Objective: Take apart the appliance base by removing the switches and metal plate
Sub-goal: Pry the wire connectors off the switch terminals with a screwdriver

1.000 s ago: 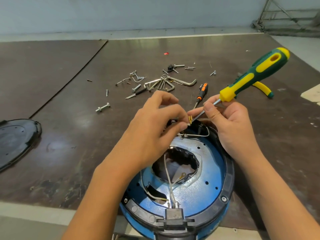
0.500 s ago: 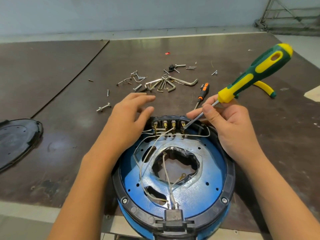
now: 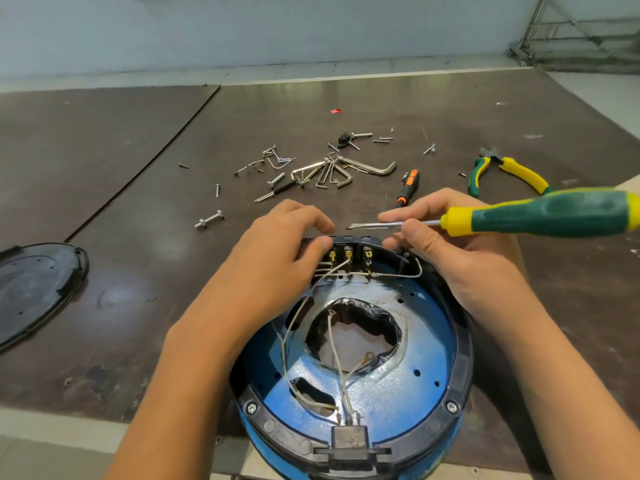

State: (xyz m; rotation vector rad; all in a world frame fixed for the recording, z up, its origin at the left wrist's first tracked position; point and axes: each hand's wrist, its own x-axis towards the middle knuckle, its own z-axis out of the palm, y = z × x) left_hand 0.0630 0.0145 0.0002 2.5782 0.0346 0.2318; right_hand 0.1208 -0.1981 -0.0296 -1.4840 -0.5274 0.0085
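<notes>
The blue round appliance base (image 3: 426,344) with a black rim lies upside down at the table's near edge. A row of switches (image 3: 348,256) with brass terminals and white wires sits at its far rim. The blue metal plate (image 3: 381,393) with a ragged central hole fills the inside. My left hand (image 3: 277,258) grips the rim at the left end of the switches, thumb on a terminal. My right hand (image 3: 446,247) holds a green and yellow screwdriver (image 3: 540,216) lying level, tip pointing left just above the switches.
Loose screws, bolts and hex keys (image 3: 332,173) lie scattered beyond the base. A small orange and black screwdriver (image 3: 408,187) and green and yellow pliers (image 3: 505,171) rest at the far right. A black round cover (image 3: 34,289) lies at the left.
The screwdriver has swung from steeply tilted down to level, its tip lifted off the terminals. My left hand has moved from the wires to the rim beside the switches.
</notes>
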